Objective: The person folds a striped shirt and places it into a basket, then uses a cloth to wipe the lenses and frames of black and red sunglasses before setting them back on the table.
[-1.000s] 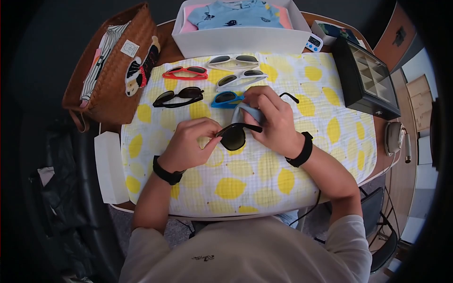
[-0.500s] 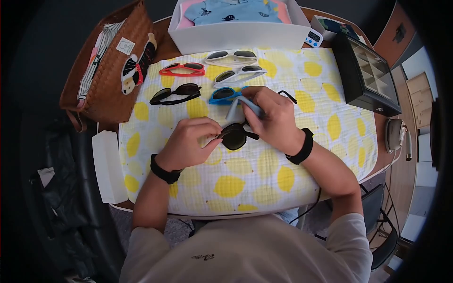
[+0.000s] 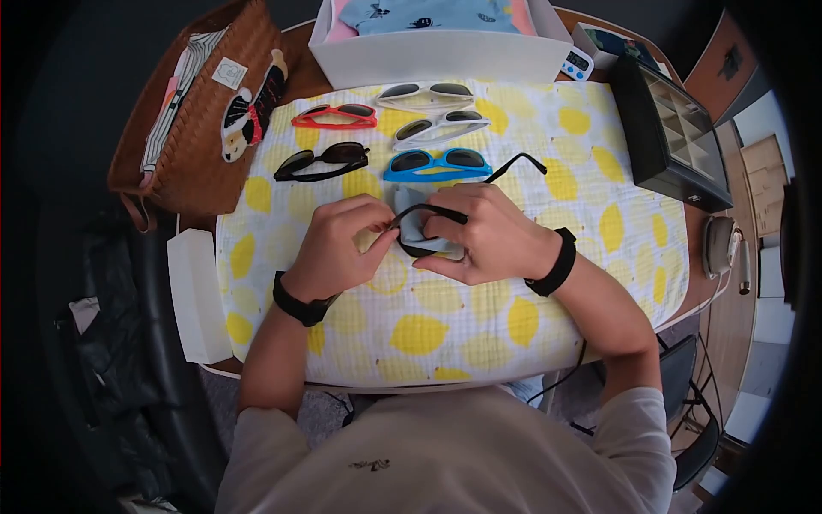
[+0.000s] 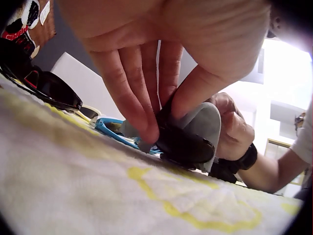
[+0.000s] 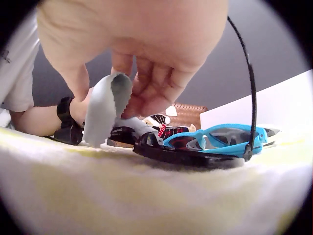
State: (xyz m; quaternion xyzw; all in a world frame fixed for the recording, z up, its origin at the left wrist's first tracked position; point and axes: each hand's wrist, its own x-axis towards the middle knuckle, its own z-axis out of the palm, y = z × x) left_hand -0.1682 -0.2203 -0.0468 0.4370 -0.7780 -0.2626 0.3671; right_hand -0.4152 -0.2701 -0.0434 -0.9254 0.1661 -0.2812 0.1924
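Note:
My left hand pinches a pair of black sunglasses at one end of the frame, between thumb and fingertips. In the head view one temple arm arches over the front, and the other sticks out past my right hand. That hand holds a grey-blue cloth folded around a lens, which the cloth and fingers partly cover. Just beyond the hands lie blue sunglasses. To their left is another black pair. Red sunglasses and two white pairs, one nearer, lie farther back.
A lemon-print cloth covers the table. A woven bag stands at left above a white box. At the back sits a white bin of clothes, with a small timer beside it. A black compartment case is at right.
My right hand has come down and nearer to me, bringing the grey-blue cloth onto the held sunglasses' lens. The blue sunglasses are now uncovered in the head view. My left hand keeps its pinch.

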